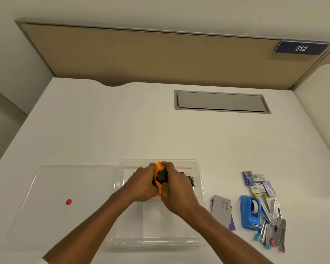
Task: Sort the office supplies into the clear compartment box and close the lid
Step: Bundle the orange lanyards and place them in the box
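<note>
The clear compartment box [200, 187] stands on the white desk near the front edge, its clear lid [65, 187] lying open flat to the left. My left hand [143, 185] and my right hand [176, 189] are both closed around an orange and black object [159, 175], held over the box's far compartments. Black binder clips [190, 180] lie in the far right compartment. What kind of supply the orange object is I cannot tell.
To the right of the box lie a grey Camlin pad [221, 208] on purple sheets, a blue tape dispenser [250, 212], several staplers [272, 225] and small staple boxes [257, 181]. A red dot [68, 202] marks the lid. A grey cable flap [222, 101] sits farther back.
</note>
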